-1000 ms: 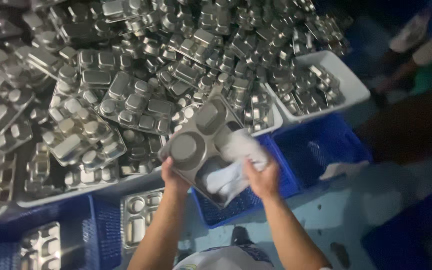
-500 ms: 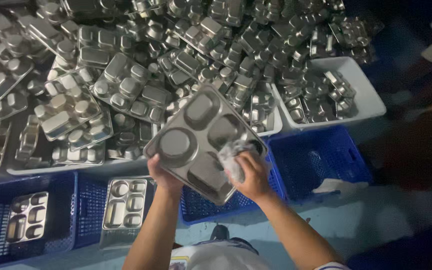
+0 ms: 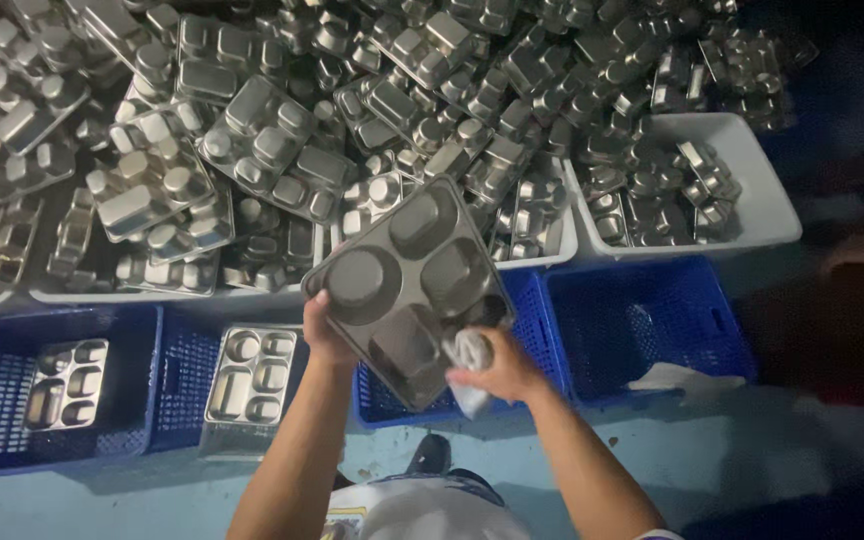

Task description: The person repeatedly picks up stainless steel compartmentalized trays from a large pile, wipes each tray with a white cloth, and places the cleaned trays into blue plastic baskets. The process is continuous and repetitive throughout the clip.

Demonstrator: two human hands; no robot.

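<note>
Left hand (image 3: 324, 338) is gripping the steel compartment tray (image 3: 407, 285) by its edge, tilted; right hand (image 3: 497, 368) is closed round a white cloth (image 3: 469, 352), pressing it against the tray above a blue crate (image 3: 652, 325).

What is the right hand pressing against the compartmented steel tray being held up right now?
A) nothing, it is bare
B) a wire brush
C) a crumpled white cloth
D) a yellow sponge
C: the right hand bunches a crumpled white cloth against the lower edge of the compartmented steel tray, while the left hand grips the tray's opposite edge.
</note>
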